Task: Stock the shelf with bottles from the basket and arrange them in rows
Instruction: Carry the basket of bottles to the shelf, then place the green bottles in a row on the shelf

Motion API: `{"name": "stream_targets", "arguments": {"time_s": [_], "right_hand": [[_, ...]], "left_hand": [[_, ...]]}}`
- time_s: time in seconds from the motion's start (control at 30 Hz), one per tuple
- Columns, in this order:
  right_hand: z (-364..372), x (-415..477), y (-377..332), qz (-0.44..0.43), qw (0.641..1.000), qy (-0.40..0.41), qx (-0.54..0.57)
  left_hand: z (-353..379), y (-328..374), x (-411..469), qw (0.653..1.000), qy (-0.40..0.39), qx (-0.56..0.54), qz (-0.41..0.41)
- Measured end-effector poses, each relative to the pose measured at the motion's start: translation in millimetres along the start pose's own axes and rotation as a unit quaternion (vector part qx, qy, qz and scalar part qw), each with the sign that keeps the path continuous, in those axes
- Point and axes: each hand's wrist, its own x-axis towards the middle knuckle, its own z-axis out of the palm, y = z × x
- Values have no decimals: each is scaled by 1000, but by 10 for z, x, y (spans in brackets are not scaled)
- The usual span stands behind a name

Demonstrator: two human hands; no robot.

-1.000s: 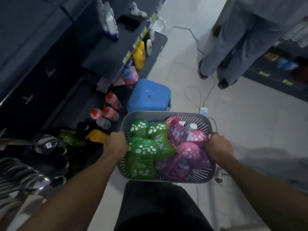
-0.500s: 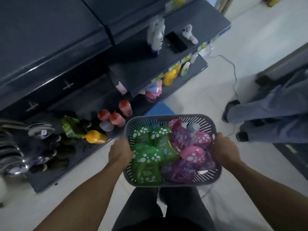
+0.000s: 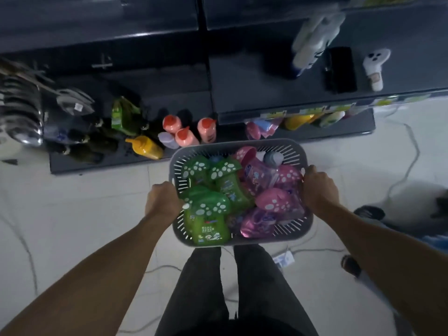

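A: Your left hand [image 3: 163, 202] curls round the left rim of a grey slatted basket [image 3: 291, 151], held out above your legs.

B: Inside, green mushroom-capped bottles [image 3: 206, 219] lie heaped on the left and pink ones [image 3: 274, 202] on the right. Your right hand [image 3: 318, 190] grips the right rim.

A: Under you, pale floor tiles [image 3: 72, 214].

B: Ahead stands a dark shelf unit [image 3: 254, 93]. On its lowest board, just beyond the basket, sit a yellow bottle [image 3: 145, 147] and orange-capped bottles [image 3: 186, 137].
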Motion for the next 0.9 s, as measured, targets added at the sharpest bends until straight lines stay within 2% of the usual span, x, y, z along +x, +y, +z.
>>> {"name": "stream_targets", "arguments": {"time_s": [0.2,0.43,0.6,0.67,0.73,0.77,0.83,0.9], "right_hand": [[70,434,29,-32,999,-10,-21],[123,531,86,-40,999,-13,-11],[-123,516,-58,5,996,-91,1],[-304,504,-217,-36,998,-37,-42],[-458,497,-468,-121,989,62,-53],[-501,503,-626,-171,982,77,-31],[-508,526,-972,-260,965,12,20],[-416,556,-1290,-329,940,-84,30]], "left_hand": [[222,99,100,999,-3,-16,-42],[358,140,104,999,2,3,-46],[249,204,114,996,-39,-10,-81],[176,264,85,996,21,-16,-84],[96,348,40,993,121,-19,-5],[64,398,17,986,150,-34,60],[10,507,-11,973,115,-75,185],[-4,586,-47,964,11,-84,251]]}}
